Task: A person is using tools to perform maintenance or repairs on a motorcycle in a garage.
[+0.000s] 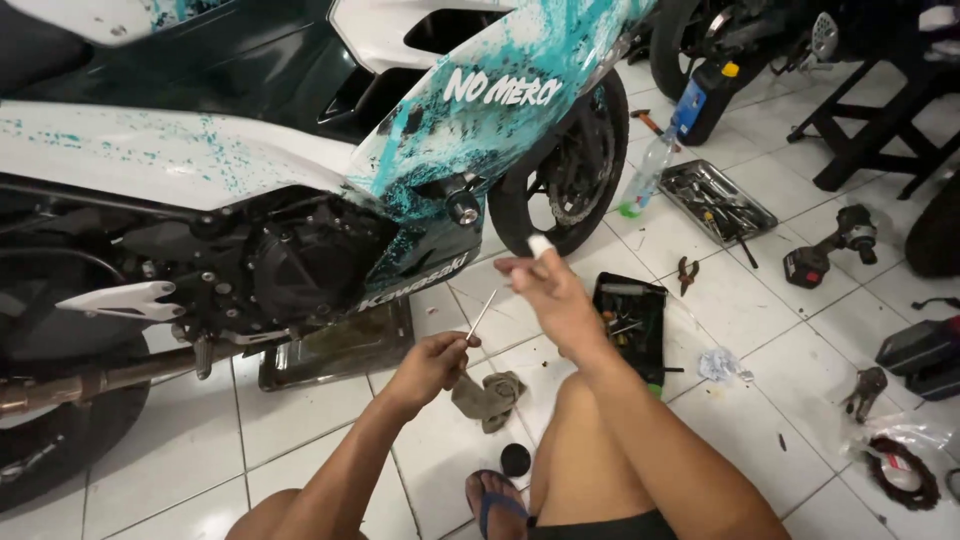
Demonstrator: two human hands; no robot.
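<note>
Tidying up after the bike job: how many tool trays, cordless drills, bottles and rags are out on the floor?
Tool trays: 2, black and metal
Cordless drills: 1
Bottles: 2, clear and dark
Rags: 1
Total: 6

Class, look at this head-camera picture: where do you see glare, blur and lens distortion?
Head view: glare patches shine on the white floor tiles and the motorcycle fairing; the right hand is slightly motion-blurred, the left hand with its thin metal rod sharper; wide-angle distortion bends the tile lines near the edges.
</note>
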